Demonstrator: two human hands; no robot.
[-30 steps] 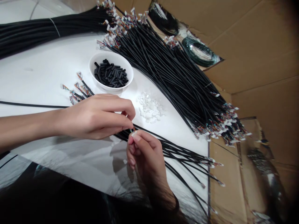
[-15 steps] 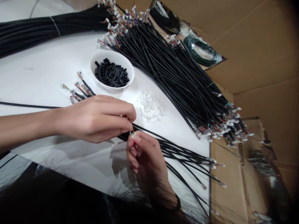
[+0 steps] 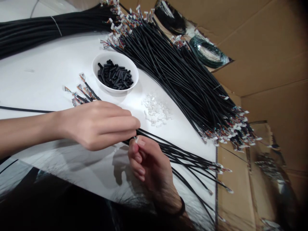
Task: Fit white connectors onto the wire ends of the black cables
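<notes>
Smooth white tabletop [image 3: 48,77], left hand [image 3: 98,125] and right hand [image 3: 150,170] clamped on tiny plastic connector [image 3: 136,139]

The left hand [image 3: 98,125] has flattened its curled fingers [image 3: 117,121] (now lying closer together).

Smooth black plastic-sheathed cables [image 3: 183,83]

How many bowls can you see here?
1: a white bowl holding short black tube pieces, on the white surface just beyond the left hand. Others may be hidden under the black cables.
</notes>
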